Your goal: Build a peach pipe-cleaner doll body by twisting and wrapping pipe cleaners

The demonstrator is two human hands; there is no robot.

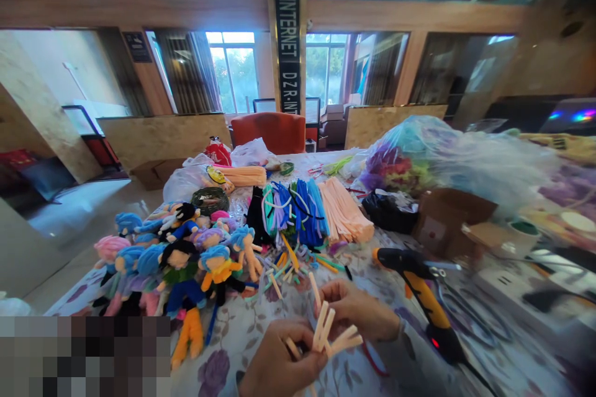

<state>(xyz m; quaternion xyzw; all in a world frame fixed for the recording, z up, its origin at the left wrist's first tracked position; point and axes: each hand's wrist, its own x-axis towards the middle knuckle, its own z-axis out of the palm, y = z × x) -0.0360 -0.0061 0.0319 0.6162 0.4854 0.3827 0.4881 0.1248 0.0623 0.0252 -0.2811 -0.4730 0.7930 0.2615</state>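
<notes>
Several short peach pipe cleaner pieces [324, 327] are bunched between my two hands near the front edge of the table. My left hand [282, 356] pinches the bunch from below, thumb and fingers pressed together. Just behind and to the right, my right hand [351, 310] is closed on the same pieces, with one strip sticking up by its fingertips. Loose cut scraps in several colours [291, 263] lie beyond the hands. To the left sits a pile of small fuzzy dolls [179, 260] with blue, pink and black hair.
Bundles of blue [310, 217] and peach pipe cleaners [342, 211] lie mid-table. A yellow and black glue gun [421, 298] with a red light and cord is at right, near a cardboard box [449, 220] and large plastic bags [419, 149]. An orange chair [269, 130] stands behind.
</notes>
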